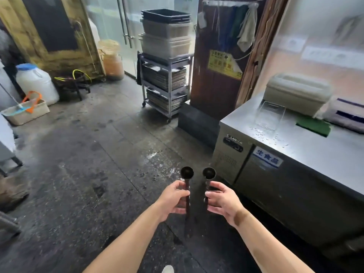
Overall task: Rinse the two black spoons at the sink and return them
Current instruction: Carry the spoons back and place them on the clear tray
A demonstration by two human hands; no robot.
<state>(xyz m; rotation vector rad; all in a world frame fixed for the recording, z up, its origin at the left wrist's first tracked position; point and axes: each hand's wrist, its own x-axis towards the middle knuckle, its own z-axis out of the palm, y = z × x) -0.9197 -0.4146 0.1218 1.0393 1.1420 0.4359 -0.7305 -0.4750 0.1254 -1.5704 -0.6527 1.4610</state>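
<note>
Wet grey stone floor [82,158] fills most of the view, dark with damp patches and a shiny puddle near the middle. At the far side stands a metal rack on wheels [165,85] loaded with stacked trays, and on top of it sit grey tubs [165,36] under a black crate. Left of the rack a glass door [110,22] lets in light, with an orange-tinted jar [112,65] on the floor beside it. Further left are a white jug with a blue cap [35,81] and a beige basket [25,112] holding an orange-handled tool. On the right runs a steel counter [315,152] with a fridge cabinet below it; a beige lidded box [297,91], a clear plastic container [269,115] and a green cloth [313,126] rest on its top. Out in front, above the floor and just left of the counter's corner, the person holds two black spoons upright, bowls up and side by side but apart. The left hand [174,200] has its fingers curled round the handle of the left spoon [187,174] — thumb on the near side. The right hand [222,200] grips the handle of the right spoon [209,173] the same way, fingers wrapped round it. Both bare forearms reach in from the bottom edge.
</note>
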